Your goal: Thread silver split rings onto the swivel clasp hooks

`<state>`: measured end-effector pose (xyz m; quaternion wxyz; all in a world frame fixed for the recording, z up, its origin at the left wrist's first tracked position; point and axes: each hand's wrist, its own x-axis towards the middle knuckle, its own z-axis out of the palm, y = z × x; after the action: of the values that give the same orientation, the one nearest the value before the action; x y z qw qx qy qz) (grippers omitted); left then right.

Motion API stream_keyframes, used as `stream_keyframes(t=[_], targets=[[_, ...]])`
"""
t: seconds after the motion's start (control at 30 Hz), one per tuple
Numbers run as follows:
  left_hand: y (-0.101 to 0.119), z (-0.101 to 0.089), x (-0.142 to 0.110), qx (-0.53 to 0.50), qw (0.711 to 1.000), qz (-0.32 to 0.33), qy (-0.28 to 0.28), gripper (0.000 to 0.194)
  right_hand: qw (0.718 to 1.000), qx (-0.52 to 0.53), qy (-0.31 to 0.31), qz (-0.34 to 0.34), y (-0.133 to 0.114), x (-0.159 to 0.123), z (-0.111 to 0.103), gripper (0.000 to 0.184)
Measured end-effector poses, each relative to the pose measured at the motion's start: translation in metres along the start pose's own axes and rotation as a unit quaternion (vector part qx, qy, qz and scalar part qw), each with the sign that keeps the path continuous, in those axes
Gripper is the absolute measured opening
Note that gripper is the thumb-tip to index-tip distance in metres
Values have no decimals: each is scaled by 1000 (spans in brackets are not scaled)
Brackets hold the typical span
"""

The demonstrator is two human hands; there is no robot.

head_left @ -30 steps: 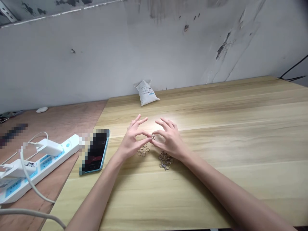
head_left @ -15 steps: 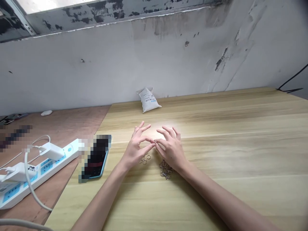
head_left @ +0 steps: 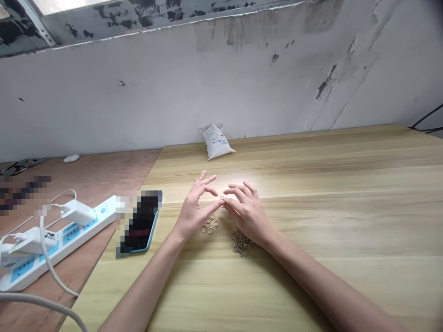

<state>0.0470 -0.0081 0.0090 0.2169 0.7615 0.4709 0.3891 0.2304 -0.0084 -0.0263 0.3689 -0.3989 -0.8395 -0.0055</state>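
Note:
A small metal ring [head_left: 222, 197] is pinched between the thumb and index finger of my right hand [head_left: 252, 216]. From the other side, the thumb of my left hand [head_left: 194, 210] reaches to the ring and appears to touch it. That hand's index finger is lifted away and its other fingers are spread. Below the left hand lie several loose gold-coloured rings [head_left: 210, 231] on the wooden tabletop [head_left: 311, 198]. A small heap of metal swivel clasps [head_left: 241, 249] rests under my right wrist, partly covered by it.
Left of my hands lies a phone [head_left: 141, 226] with a blue edge. Farther left, a white power strip [head_left: 58, 249] carries plugged chargers [head_left: 79, 213] and a looping cable [head_left: 46, 258]. A white labelled packet [head_left: 218, 143] stands near the wall [head_left: 155, 92].
My left index finger has lifted off the thumb, opening that pinch. The ring now shows at my right fingertips. The view has shifted slightly, uncovering more of the loose rings.

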Motion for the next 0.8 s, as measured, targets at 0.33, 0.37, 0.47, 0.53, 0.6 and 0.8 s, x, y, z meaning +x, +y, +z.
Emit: stream_keyframes(t=[0.33,0.37,0.47,0.53,0.6,0.8], targets=[[-10,-9,3,-54,998,-11,-40,9,997,71,1,10,5,3,-6,18],[-10,-10,3,-34,999,-1,-37,9,995,94,-7,15,6,4,-9,18],[-7,-11,4,82,994,67,-23,8,985,161,-41,43,7,9,-18,19],[-5,-8,3,170,976,135,-16,9,976,191,-69,75,7,12,-25,22],[-4,-4,2,226,958,176,-10,12,966,216,-99,99,8,14,-28,25],[-19,2,0,248,961,100,-69,23,984,65,-104,130,33,7,-16,24]])
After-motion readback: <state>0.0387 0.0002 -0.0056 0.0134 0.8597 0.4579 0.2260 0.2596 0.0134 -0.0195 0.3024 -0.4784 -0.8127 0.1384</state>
